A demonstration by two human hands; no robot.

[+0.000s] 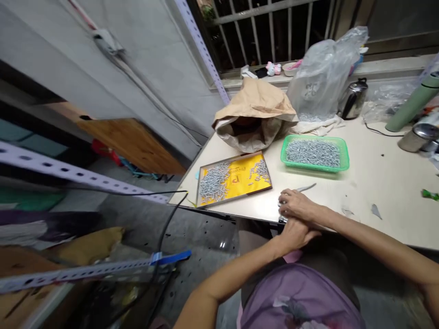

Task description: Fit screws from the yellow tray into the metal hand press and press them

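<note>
My right hand (297,204) lies palm down at the near edge of the pale table (377,183), its fingers curled over something small that I cannot make out. My left hand (294,235) sits just below it at the table's edge, its fingers hidden under my right wrist. A thin metal piece (306,187) lies on the table just beyond my right hand. To the left lies a flat yellow tray (240,176) with two heaps of silvery screws. A green plastic basket (345,157) full of the same screws stands behind my hands.
A crumpled brown paper bag (255,107) and a clear plastic bag of screws (318,75) stand at the back. A steel kettle (353,98), a green bottle (411,105) and a metal cup (416,137) are at the right. Perforated metal rails (68,171) and a black cable (168,224) are at the left.
</note>
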